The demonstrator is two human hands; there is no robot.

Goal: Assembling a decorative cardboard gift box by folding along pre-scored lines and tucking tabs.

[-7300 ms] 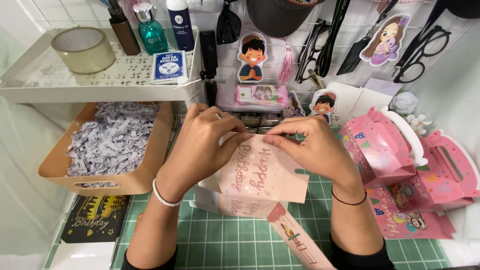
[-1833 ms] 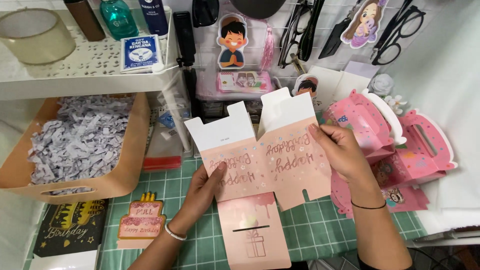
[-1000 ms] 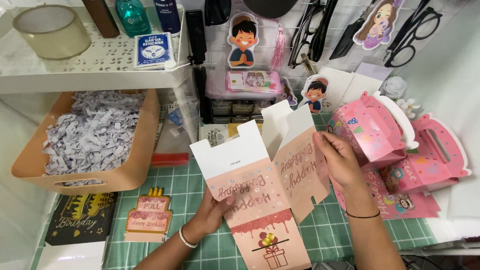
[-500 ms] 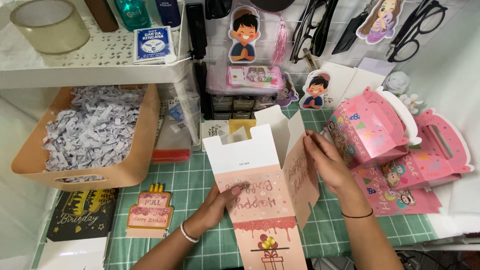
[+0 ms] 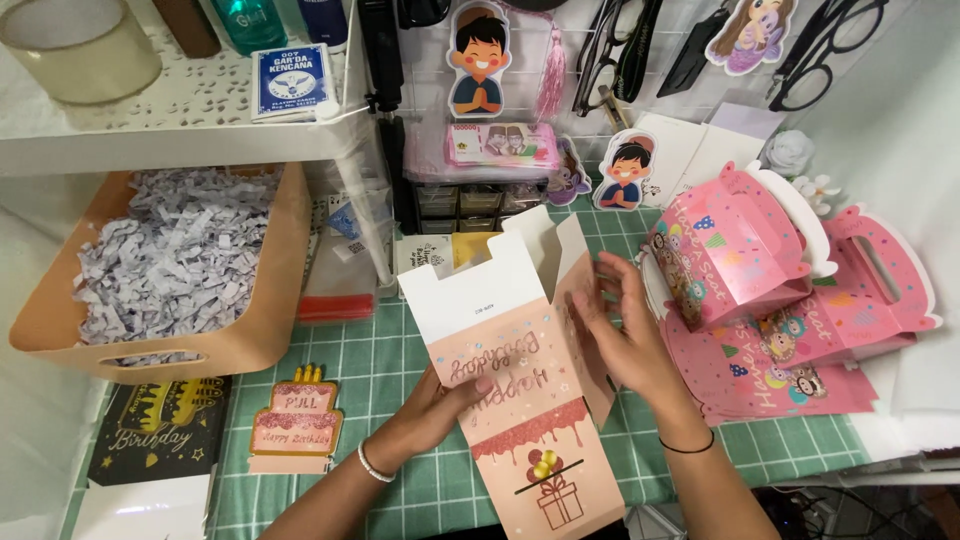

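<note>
Box (image 5: 520,390) now more folded between fingers (image 5: 600,300)

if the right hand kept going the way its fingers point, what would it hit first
The right hand points up and left, its fingertips already at the side panel of the pink gift box. It would likely press into that panel first; the small drawer unit stands farther back.

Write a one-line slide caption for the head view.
Two hands, left and right, fold a pink box blank over a green mat.

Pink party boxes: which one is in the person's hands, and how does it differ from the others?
The pale pink flat-pack box with the gift drawing, half unfolded between the left hand and right hand. The brighter pink handled boxes sit untouched at the right.
</note>
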